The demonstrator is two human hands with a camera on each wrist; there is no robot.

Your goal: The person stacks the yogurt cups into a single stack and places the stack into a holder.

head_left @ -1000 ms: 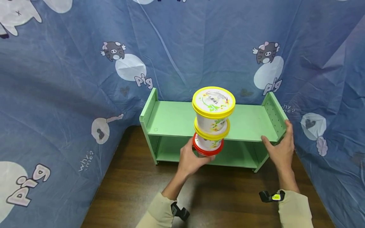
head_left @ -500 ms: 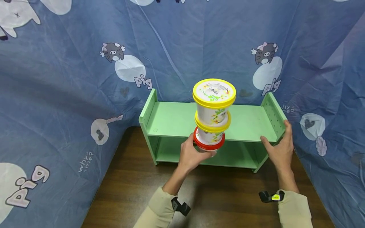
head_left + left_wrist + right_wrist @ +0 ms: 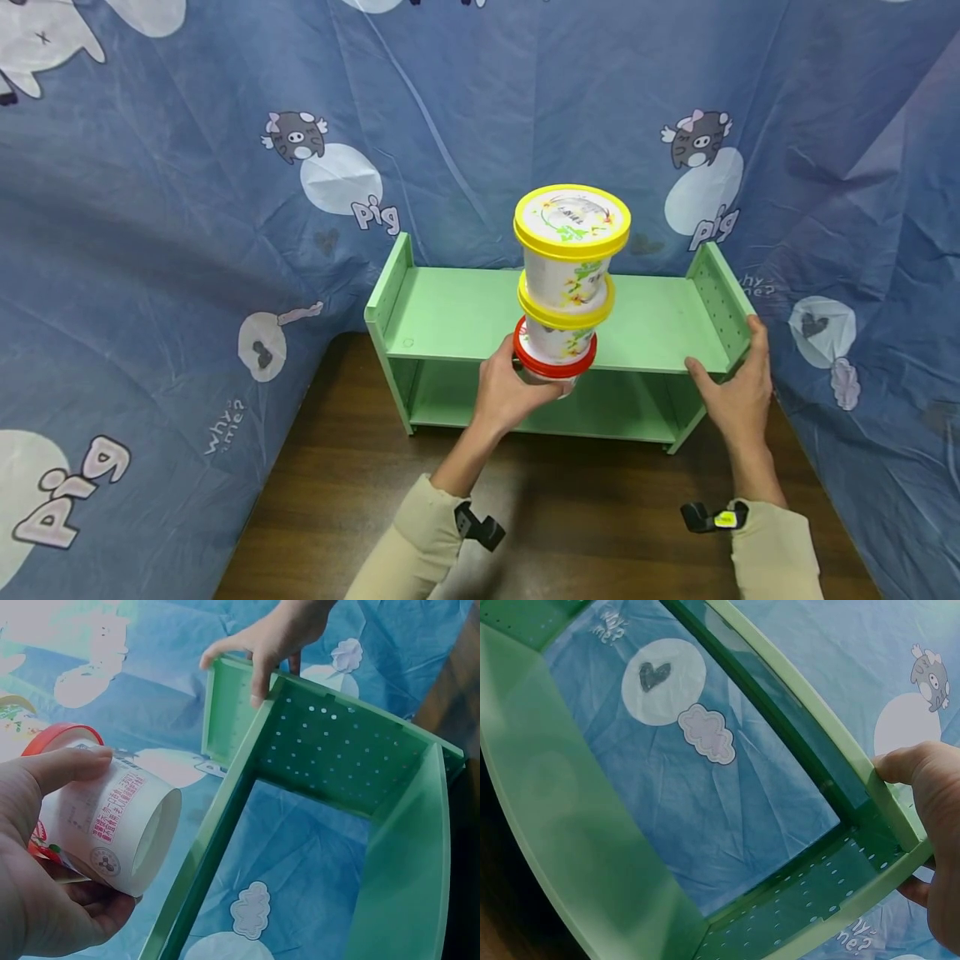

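Observation:
My left hand (image 3: 507,393) grips the lowest of three stacked paper tubs, the red-lidded tub (image 3: 557,366), thumb on one side and fingers round the other. On it stand a yellow-lidded tub (image 3: 567,317) and a larger yellow-lidded tub (image 3: 566,279) with a floral print. The stack is held up in front of a green two-tier shelf (image 3: 652,325). In the left wrist view the bottom of the red-lidded tub (image 3: 112,814) shows, away from the shelf frame. My right hand (image 3: 742,398) grips the shelf's right front corner, its thumb at the upper board's edge and fingers over the side panel.
A blue cloth (image 3: 480,125) printed with pigs hangs behind the shelf and along both sides. Dark wooden floor (image 3: 375,500) lies in front. Raised side panels (image 3: 393,275) bound the upper board; a lower board (image 3: 465,400) runs beneath it.
My left hand has lifted the stack of tubs upward and slightly to the right. The right hand stays at the shelf corner, and the shelf has not visibly moved.

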